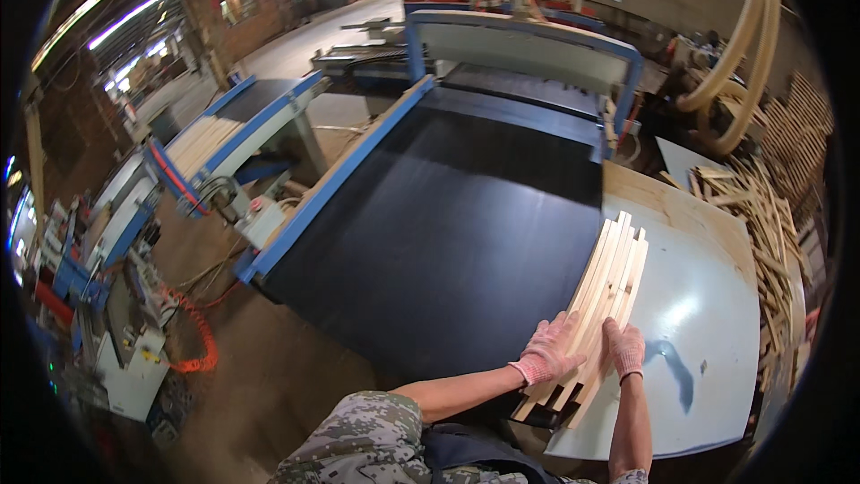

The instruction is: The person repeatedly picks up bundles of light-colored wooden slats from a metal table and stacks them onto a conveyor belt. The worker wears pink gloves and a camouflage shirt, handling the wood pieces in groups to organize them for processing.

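A bundle of long, pale wooden strips [616,262] lies side by side with uneven ends, along the right edge of a black conveyor belt [430,233] and over a pale metal sheet [694,323]. My left hand [548,351], in a pinkish knit glove, rests against the bundle's left side with its fingers stretched out over the strips. On the opposite side, my right hand [626,348], gloved alike, grips the bundle's right edge, some of its fingers hidden. Small dark gaps show between the strips' near ends.
A blue-framed machine hood [528,36] spans the belt's far end, and a blue side rail [340,170] borders its left. Scrap wood [770,260] is heaped at right below hanging ducts [748,45]. Another conveyor [233,125] with boards stands left; an orange coiled hose [204,341] lies nearby.
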The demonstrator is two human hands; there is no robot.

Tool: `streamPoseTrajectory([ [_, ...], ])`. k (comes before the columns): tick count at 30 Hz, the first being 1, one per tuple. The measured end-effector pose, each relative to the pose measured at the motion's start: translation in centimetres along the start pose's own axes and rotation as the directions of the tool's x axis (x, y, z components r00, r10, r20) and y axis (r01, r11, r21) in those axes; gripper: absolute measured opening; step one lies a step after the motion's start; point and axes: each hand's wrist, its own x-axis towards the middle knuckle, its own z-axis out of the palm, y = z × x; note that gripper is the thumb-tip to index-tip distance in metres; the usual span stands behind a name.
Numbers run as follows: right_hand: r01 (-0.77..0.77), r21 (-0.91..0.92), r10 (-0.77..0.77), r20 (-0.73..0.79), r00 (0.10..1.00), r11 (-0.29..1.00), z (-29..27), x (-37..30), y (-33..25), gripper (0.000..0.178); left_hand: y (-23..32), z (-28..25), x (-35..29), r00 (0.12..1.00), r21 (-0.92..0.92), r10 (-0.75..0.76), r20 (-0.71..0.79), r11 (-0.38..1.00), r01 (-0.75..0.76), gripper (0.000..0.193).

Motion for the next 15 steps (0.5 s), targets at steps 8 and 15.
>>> streamPoseTrajectory([
  [8, 0.171, 0.136, -0.203, 0.282, 0.938, 0.976, 14.5, -7.0, -18.8, 0.049, -14.8, -20.5, -7.2, 0.999, 0.308, 0.032, -0.003, 0.951, -0.030, 0.095],
  [15, 0.220, 0.573, -0.510, 0.412, 0.755, 0.789, 30.8, -10.3, -33.5, 0.060, -30.3, -31.0, -12.3, 0.918, 0.492, -0.234, -0.320, 0.787, 0.372, 0.108],
])
